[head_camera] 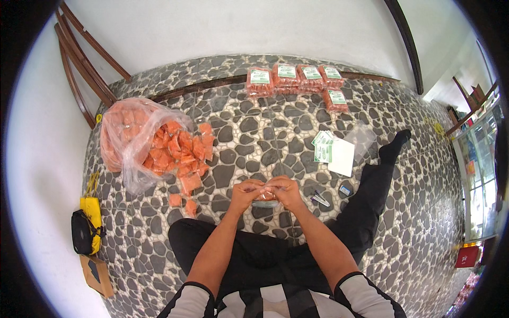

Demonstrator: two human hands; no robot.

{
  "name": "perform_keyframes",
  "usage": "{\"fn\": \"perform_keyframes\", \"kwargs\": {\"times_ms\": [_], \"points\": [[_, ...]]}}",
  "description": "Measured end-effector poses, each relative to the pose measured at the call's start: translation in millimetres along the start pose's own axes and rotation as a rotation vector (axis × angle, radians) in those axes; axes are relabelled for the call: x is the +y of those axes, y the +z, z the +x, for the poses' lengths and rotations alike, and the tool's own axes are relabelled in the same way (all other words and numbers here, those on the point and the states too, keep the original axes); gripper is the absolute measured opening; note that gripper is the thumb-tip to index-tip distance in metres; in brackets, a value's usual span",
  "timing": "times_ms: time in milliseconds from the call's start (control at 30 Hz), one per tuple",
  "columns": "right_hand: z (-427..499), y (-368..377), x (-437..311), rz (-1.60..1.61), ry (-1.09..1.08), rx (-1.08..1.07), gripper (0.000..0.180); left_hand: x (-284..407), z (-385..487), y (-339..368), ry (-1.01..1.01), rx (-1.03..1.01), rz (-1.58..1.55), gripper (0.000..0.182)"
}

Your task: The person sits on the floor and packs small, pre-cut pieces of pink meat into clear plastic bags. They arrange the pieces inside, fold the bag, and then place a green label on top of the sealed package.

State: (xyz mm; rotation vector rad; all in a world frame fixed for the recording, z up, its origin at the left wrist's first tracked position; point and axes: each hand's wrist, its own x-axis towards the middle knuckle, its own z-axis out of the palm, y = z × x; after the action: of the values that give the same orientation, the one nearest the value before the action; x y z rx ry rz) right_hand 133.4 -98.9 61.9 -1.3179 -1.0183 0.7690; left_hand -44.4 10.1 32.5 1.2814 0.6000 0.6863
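Note:
Both my left hand [247,194] and my right hand [285,191] pinch the top edge of a clear plastic bag [265,203] in front of my lap. Something orange shows inside the bag, mostly hidden by my fingers. To the left, a large translucent sack [133,139] lies on its side, with small orange packets [187,145] spilling from its mouth. Right of my hands, a stapler [320,198] rests on the floor beside a small blue box [345,190]. Green-and-white printed labels [323,152] lie partly over a white sheet or pad [342,157].
Several filled, labelled packs [294,77] are lined up near the far wall, one pack [336,100] slightly forward. Flat clear bags [360,137] lie by my outstretched leg [368,198]. Left stand a yellow bag [90,222], a black pouch [81,232] and a cardboard box [96,275]. A glass display case [479,175] is right.

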Motion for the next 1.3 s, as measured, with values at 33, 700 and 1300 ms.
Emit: {"fn": "perform_keyframes", "kwargs": {"times_ms": [33, 700, 1300], "points": [[-5, -3, -2, 0.053, 0.058, 0.029, 0.017, 1, 0, 1, 0.01, 0.018, 0.005, 0.013], [4, -9, -114, -0.907, -0.392, -0.091, 0.031, 22, -8, 45, 0.118, -0.032, 0.053, 0.01], [9, -10, -104, -0.844, -0.507, -0.066, 0.035, 32, -6, 62, 0.001, 0.058, 0.16, 0.007]]}}
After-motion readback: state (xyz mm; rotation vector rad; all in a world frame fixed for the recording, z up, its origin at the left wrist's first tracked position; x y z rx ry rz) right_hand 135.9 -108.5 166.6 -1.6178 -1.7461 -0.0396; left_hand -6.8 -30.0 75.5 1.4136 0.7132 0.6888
